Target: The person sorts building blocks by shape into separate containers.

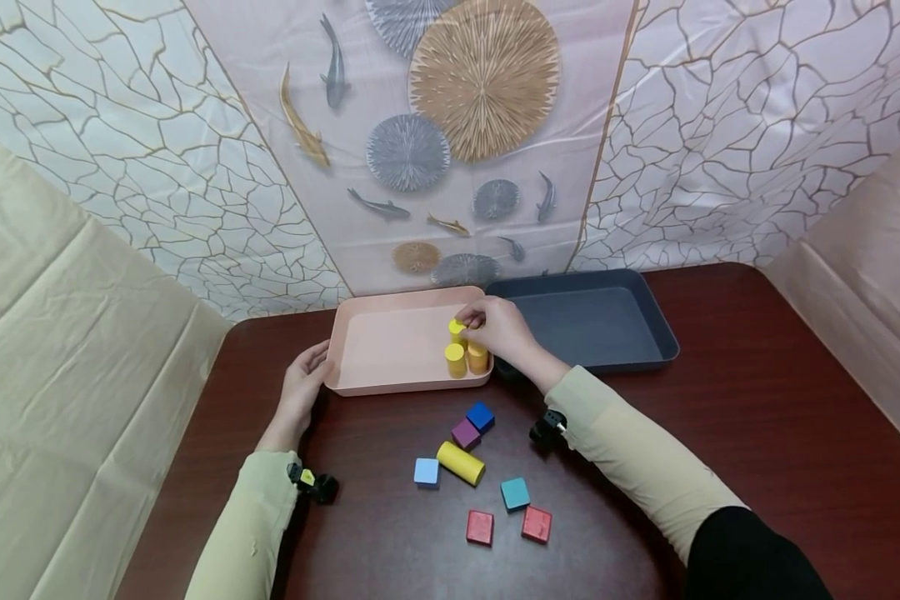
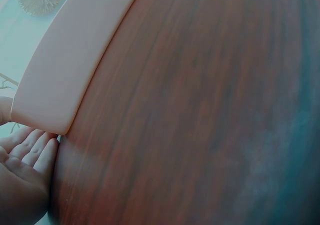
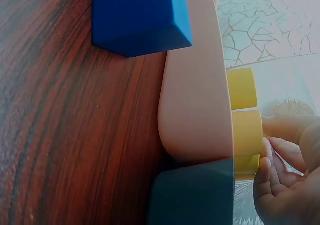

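A dark red table (image 1: pixel 765 400) is supporting everything. Right of the pink tray (image 1: pixel 390 342), a dark tray (image 1: pixel 587 321) is sitting. The left hand (image 1: pixel 302 385) is resting unclenched against the pink tray's left end. The right hand (image 1: pixel 504 332) is seemingly pinching the far yellow cylinder (image 1: pixel 456 327) inside its right end, probably grouping cylinders; the next move is likely demanding a gentle release. Nearer than the tray, a loose yellow cylinder (image 1: pixel 461 463) is lying. The right hand is hiding whatever is standing beneath it.
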{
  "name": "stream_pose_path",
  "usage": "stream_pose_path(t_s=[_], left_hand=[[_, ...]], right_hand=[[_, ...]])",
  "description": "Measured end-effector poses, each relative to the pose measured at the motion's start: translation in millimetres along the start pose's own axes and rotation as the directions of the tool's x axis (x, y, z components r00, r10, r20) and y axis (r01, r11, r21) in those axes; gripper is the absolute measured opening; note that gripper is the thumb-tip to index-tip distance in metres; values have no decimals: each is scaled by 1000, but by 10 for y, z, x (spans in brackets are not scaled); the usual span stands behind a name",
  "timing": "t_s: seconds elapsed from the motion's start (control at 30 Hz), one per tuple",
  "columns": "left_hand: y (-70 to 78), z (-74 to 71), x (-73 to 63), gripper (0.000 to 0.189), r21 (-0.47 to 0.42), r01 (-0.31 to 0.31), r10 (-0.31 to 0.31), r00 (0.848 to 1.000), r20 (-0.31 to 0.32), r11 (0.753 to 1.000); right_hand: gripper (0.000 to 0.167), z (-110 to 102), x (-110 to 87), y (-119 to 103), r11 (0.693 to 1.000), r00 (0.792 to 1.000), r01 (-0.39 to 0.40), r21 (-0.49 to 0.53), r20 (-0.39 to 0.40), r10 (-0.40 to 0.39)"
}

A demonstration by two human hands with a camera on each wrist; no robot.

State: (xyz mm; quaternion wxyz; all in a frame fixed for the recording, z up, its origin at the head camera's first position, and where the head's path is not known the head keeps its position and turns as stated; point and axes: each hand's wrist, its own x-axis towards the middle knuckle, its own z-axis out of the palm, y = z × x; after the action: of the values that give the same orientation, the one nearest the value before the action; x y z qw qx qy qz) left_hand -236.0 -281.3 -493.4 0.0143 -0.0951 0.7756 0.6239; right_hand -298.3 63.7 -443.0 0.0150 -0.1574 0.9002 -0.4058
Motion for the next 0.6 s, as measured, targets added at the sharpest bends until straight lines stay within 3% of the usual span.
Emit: stream_pose_path(t_s=[0.6], left_hand=[[-43,-15,40,52,-1,-3,3,1000,-1,1000]], right_hand=[[20,-49,-30,8,998,999,38,47,-14,-37]])
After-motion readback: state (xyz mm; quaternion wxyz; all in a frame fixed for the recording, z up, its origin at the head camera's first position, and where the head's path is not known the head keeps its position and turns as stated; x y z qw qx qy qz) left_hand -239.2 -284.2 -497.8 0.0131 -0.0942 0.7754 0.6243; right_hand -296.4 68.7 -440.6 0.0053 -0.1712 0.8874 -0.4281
